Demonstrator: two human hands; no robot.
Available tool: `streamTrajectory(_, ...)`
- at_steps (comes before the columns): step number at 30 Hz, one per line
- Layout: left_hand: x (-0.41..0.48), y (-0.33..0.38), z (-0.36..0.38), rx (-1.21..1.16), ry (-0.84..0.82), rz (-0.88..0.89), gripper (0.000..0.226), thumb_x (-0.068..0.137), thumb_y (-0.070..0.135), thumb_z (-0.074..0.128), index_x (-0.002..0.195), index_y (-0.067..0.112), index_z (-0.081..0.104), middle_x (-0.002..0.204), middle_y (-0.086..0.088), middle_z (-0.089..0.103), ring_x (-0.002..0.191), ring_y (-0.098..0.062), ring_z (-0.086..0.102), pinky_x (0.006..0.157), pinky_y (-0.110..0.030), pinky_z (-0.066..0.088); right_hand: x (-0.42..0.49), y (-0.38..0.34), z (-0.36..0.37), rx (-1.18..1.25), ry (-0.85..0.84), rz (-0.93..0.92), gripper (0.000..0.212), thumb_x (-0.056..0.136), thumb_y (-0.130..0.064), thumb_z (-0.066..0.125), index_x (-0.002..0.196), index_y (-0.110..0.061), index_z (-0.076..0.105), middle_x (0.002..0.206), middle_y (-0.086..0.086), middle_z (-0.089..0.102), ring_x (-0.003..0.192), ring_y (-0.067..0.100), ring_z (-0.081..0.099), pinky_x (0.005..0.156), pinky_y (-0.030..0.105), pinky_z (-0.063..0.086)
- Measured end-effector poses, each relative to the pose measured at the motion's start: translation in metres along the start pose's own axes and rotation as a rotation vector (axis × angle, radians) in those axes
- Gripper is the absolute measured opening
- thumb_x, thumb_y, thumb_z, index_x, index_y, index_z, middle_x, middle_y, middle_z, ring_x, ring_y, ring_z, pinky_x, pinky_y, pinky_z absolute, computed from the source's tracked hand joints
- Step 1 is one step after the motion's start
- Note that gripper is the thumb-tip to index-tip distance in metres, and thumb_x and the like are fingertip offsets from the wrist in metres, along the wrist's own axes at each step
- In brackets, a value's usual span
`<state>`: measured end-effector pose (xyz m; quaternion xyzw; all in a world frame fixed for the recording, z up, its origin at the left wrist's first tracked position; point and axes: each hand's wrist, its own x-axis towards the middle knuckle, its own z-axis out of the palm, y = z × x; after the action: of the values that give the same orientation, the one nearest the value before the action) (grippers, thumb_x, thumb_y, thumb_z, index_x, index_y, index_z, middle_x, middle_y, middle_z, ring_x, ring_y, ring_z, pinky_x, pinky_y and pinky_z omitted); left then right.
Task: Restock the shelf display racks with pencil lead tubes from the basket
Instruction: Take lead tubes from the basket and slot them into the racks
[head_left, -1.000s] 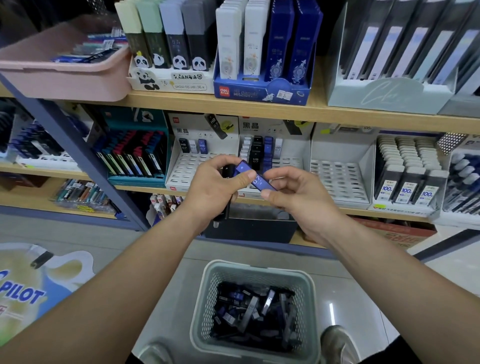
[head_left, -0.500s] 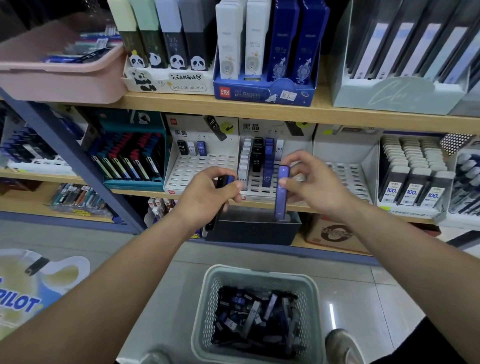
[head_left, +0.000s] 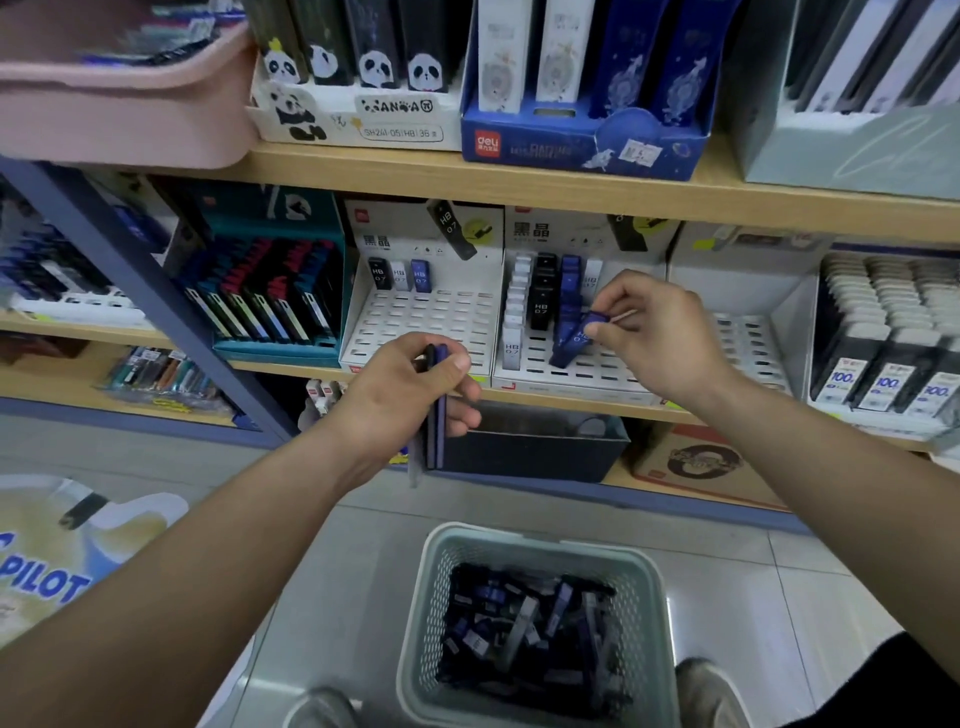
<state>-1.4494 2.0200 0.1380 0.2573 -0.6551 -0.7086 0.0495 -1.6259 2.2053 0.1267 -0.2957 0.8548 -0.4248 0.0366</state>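
Note:
My right hand (head_left: 655, 338) pinches a blue pencil lead tube (head_left: 572, 345) by its top end, its lower end set into a slot of the middle white display rack (head_left: 597, 375), just in front of the blue row. My left hand (head_left: 404, 389) grips a small bunch of dark and blue lead tubes (head_left: 435, 437) upright, in front of the left white rack (head_left: 415, 322), which carries three tubes at its back. On the floor below sits a pale green basket (head_left: 535, 540) with several loose tubes inside.
A third white rack (head_left: 748, 338) to the right has open slots. White-capped "100" lead boxes (head_left: 883, 384) stand far right, a teal pen display (head_left: 270, 306) left. A pink tub (head_left: 119, 119) and boxed sets sit on the upper shelf. A dark bin (head_left: 535, 447) is below.
My right hand carried the blue tube up and forward from between both hands to the middle rack and tipped its lower end into a slot. My left hand kept hold of its bunch.

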Motion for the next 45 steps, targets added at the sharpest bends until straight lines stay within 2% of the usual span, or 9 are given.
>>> streamTrajectory(9, -0.001, 0.004, 0.004, -0.082, 0.011, -0.017, 0.015, 0.103, 0.02, 0.051, 0.111, 0.009, 0.056, 0.081, -0.009, 0.072, 0.076, -0.029, 0.075, 0.07, -0.034, 0.063, -0.008, 0.0, -0.001, -0.15, -0.057, -0.098, 0.01, 0.088, -0.017, 0.074, 0.094, -0.023, 0.07, 0.08, -0.015, 0.065, 0.075, -0.001, 0.063, 0.07, 0.01, 0.049)
streamTrajectory(14, -0.002, 0.006, 0.006, -0.12, 0.022, -0.042, 0.021, 0.104, 0.022, 0.05, 0.119, 0.008, 0.054, 0.09, -0.013, 0.076, 0.087, -0.033, 0.075, 0.077, -0.037, 0.063, -0.011, 0.003, 0.007, -0.296, -0.041, -0.249, 0.018, 0.093, -0.015, 0.068, 0.109, -0.016, 0.074, 0.102, 0.001, 0.074, 0.09, 0.014, 0.068, 0.088, 0.031, 0.055)
streamTrajectory(18, -0.001, 0.01, 0.005, -0.195, 0.035, -0.044, 0.018, 0.105, 0.02, 0.046, 0.117, 0.007, 0.054, 0.092, -0.015, 0.077, 0.086, -0.031, 0.076, 0.074, -0.035, 0.063, -0.013, 0.001, 0.01, -0.361, -0.048, -0.248, 0.024, 0.093, -0.016, 0.066, 0.116, -0.018, 0.073, 0.109, 0.003, 0.067, 0.093, 0.02, 0.065, 0.089, 0.033, 0.052)
streamTrajectory(21, 0.0, 0.013, 0.004, -0.24, 0.054, -0.022, 0.021, 0.106, 0.02, 0.044, 0.121, 0.007, 0.053, 0.097, -0.016, 0.077, 0.091, -0.03, 0.075, 0.079, -0.037, 0.063, -0.024, -0.024, 0.009, -0.24, -0.029, -0.226, 0.01, 0.091, -0.026, 0.069, 0.099, -0.024, 0.073, 0.092, -0.008, 0.064, 0.078, 0.007, 0.062, 0.078, 0.028, 0.053)
streamTrajectory(24, 0.0, 0.017, 0.007, -0.312, 0.082, 0.014, 0.023, 0.107, 0.019, 0.043, 0.124, 0.007, 0.051, 0.099, -0.016, 0.076, 0.094, -0.028, 0.075, 0.083, -0.037, 0.061, -0.048, -0.056, 0.02, 0.052, -0.286, -0.072, 0.008, 0.09, -0.034, 0.068, 0.088, -0.027, 0.068, 0.078, -0.007, 0.07, 0.071, 0.006, 0.067, 0.074, 0.037, 0.058)
streamTrajectory(31, -0.001, 0.026, 0.02, -0.48, 0.079, 0.073, 0.026, 0.107, 0.018, 0.041, 0.128, 0.004, 0.049, 0.103, -0.017, 0.075, 0.102, -0.028, 0.073, 0.081, -0.04, 0.062, -0.063, -0.084, 0.051, 0.509, -0.463, 0.277, 0.022, 0.097, -0.029, 0.062, 0.106, -0.009, 0.058, 0.1, 0.019, 0.071, 0.083, 0.028, 0.075, 0.082, 0.047, 0.061)
streamTrajectory(37, -0.003, 0.023, 0.017, -0.176, 0.091, 0.172, 0.022, 0.105, 0.024, 0.046, 0.12, 0.009, 0.052, 0.103, -0.004, 0.077, 0.1, -0.019, 0.073, 0.087, -0.037, 0.059, -0.059, -0.081, 0.045, 0.601, -0.514, 0.285, 0.019, 0.098, -0.019, 0.06, 0.107, -0.002, 0.063, 0.104, 0.03, 0.067, 0.072, 0.023, 0.069, 0.063, 0.029, 0.056)
streamTrajectory(41, -0.004, 0.023, 0.012, 0.062, 0.081, 0.217, 0.02, 0.104, 0.031, 0.048, 0.116, 0.016, 0.054, 0.099, 0.003, 0.078, 0.086, -0.019, 0.073, 0.078, -0.039, 0.059, -0.055, -0.077, 0.038, 0.626, -0.58, 0.299, 0.032, 0.096, -0.017, 0.063, 0.12, 0.002, 0.057, 0.103, 0.019, 0.073, 0.073, 0.022, 0.068, 0.059, 0.027, 0.052)
streamTrajectory(45, -0.004, 0.022, 0.015, 0.011, 0.102, 0.169, 0.022, 0.1, 0.032, 0.057, 0.113, 0.015, 0.06, 0.081, 0.002, 0.073, 0.071, -0.022, 0.07, 0.063, -0.04, 0.058, -0.054, -0.075, 0.034, 0.652, -0.575, 0.304, 0.025, 0.094, -0.015, 0.066, 0.113, 0.0, 0.065, 0.1, 0.018, 0.074, 0.072, 0.022, 0.07, 0.062, 0.028, 0.056)
